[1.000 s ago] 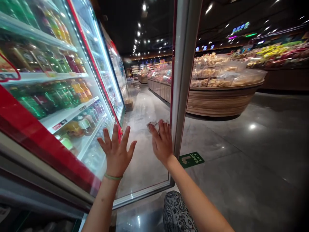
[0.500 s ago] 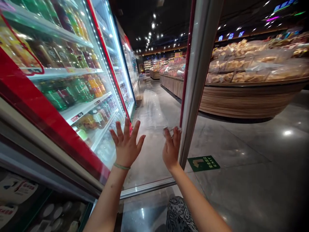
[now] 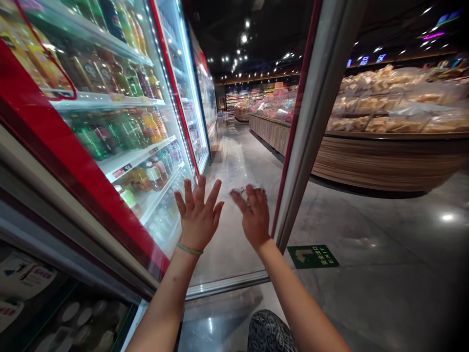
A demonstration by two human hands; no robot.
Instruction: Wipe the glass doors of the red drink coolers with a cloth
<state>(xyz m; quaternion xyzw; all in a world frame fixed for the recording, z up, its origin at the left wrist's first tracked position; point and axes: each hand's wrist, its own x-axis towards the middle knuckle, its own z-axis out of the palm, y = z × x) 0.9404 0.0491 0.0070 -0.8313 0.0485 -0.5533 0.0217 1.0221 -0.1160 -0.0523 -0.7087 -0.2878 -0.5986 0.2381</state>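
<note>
In the head view, my left hand (image 3: pixel 200 215) lies with its palm against the glass door (image 3: pixel 229 285), fingers spread, and holds nothing. A thin green band (image 3: pixel 189 249) circles that wrist. To its right, my right hand (image 3: pixel 255 215) is pressed to the same pane, near the door's grey upright edge (image 3: pixel 306 127). Under its fingers is a crumpled pale wipe or tissue (image 3: pixel 238 190), mostly hidden by the hand; its exact kind is unclear. Through the pane, lit shelves of drink bottles (image 3: pixel 126 128) show on the left.
A wood-sided display (image 3: pixel 381 164) of bagged food stands to the right. A green exit sign (image 3: pixel 313 256) lies on the grey floor beside the door. At lower left are containers in the open cabinet (image 3: pixel 78 313). My patterned clothing (image 3: pixel 271 332) shows below.
My right hand has slid left across the glass, away from the door's upright edge, carrying the crumpled wipe, and its fingers have tilted left. The left hand stays flat. The view has shifted slightly.
</note>
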